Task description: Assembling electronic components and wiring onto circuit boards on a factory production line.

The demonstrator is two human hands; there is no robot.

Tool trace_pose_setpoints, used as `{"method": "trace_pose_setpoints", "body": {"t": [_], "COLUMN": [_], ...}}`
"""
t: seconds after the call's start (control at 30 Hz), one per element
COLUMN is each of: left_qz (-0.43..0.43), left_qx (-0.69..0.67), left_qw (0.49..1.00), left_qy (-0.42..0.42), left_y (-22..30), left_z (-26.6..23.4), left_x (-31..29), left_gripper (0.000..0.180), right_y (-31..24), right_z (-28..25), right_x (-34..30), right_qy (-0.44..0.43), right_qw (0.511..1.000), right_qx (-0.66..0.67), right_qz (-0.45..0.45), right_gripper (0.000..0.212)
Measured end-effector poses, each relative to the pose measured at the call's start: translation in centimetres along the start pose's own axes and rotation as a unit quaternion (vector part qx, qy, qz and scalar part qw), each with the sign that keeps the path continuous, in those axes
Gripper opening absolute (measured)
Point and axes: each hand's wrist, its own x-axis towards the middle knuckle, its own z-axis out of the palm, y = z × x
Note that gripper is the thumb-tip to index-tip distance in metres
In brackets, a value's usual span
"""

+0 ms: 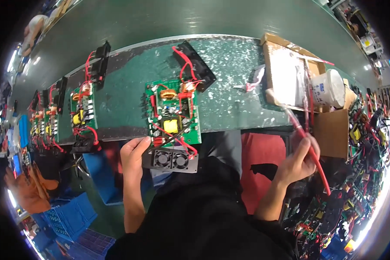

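Note:
My left hand point(134, 151) pinches the lower left corner of a green circuit board point(159, 104), thumb on top, fingers mostly hidden underneath. The board carries a yellow transformer point(170, 126), copper coils and red wires. Red leads join it to a black end panel point(199, 65) beyond it and to a grey panel with two fans point(171, 160), which juts past the bench edge toward me. My right hand point(301, 160) is closed around the red handle of a brush point(315, 158). The brush's pale front end, blurred, reaches toward a cardboard tray smeared with white point(286, 78).
Beside the tray stands a white tub point(328, 89). A crumpled white tube point(256, 80) lies left of it on the white-spotted green bench point(238, 56). More wired boards point(83, 108) line the bench at left. Circuit boards point(355, 173) are heaped at right; a blue crate point(71, 216) stands lower left.

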Motion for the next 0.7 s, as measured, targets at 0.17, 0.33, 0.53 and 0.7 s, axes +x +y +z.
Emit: {"method": "trace_pose_setpoints", "body": {"t": [0.17,0.33,0.53,0.7], "left_qz": [-0.021,-0.012,-0.015,-0.013], "left_qx": [-0.016,0.033,0.025,0.026], "left_qw": [1.0,0.999,1.0,1.0], "left_qy": [-0.001,0.006,0.007,0.001], "left_y": [0.7,0.7,0.2,-0.2], "left_z": [0.9,0.7,0.4,-0.1], "left_x": [-0.4,-0.7,-0.5,-0.2], "left_gripper": [0.025,0.026,0.024,0.024], "right_y": [0.1,1.3,1.5,1.5], "right_z": [3.8,5.4,5.9,5.8], "right_x": [-5.8,-7.4,-7.7,-7.8], "right_qy": [-0.107,-0.128,-0.114,-0.137], "right_qw": [0.984,0.965,0.96,0.959], "right_qx": [0.096,0.135,0.162,0.162], "right_qz": [0.1,0.186,0.2,0.186], "right_gripper": [0.018,0.02,0.02,0.02]}}
